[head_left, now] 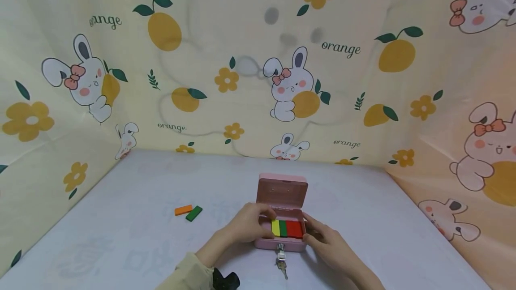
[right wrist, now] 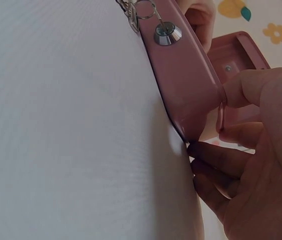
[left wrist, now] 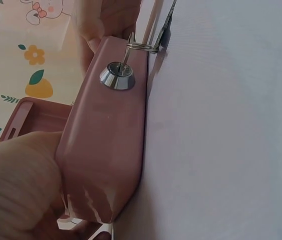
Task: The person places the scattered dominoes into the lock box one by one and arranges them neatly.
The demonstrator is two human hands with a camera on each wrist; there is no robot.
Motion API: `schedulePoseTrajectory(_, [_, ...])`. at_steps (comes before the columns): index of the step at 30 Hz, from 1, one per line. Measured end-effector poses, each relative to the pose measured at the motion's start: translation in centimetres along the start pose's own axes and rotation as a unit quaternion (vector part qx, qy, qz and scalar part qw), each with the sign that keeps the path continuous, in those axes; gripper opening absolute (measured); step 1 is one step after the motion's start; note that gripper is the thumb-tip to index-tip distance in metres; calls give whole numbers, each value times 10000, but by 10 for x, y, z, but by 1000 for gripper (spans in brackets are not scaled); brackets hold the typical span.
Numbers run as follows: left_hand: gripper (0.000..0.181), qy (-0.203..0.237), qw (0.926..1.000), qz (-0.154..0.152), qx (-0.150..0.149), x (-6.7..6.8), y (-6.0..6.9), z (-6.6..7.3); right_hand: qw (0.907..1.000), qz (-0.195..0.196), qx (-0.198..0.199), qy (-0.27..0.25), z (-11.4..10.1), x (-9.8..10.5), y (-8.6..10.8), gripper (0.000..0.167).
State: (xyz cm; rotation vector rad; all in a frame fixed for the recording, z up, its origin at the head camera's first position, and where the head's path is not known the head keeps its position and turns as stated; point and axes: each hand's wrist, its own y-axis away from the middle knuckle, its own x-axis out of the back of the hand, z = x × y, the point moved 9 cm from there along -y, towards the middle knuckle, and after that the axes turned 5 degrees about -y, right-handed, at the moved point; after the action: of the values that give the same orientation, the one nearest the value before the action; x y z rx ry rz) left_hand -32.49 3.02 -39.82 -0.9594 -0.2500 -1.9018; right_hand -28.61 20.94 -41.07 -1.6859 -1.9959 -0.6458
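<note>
A small pink cash box (head_left: 280, 244) stands on the table with its lid (head_left: 282, 193) raised. Inside, a yellow block (head_left: 276, 228), a green block (head_left: 283, 228) and red blocks (head_left: 294, 229) lie side by side. My left hand (head_left: 247, 223) reaches over the box's left side; its index finger and thumb pinch the two ends of the yellow block. With thumb at the rim and fingers along the side, my right hand (right wrist: 275, 145) grips the box's right end. A key (left wrist: 126, 52) sits in the front lock (left wrist: 117, 76), a second key hanging from its ring.
To the left of the box, an orange block (head_left: 183, 210) and another green block (head_left: 194, 213) lie on the white table (head_left: 121, 236), close together. A patterned cloth (head_left: 242, 102) rises behind and at both sides. Something black (head_left: 225, 279) shows by the left sleeve.
</note>
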Motion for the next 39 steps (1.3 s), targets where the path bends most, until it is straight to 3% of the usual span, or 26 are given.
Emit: schedulePoseTrajectory(39, [35,-399,9992,35,3,1,0,1,10000,-24,-10,-74,1,-1,-1,61])
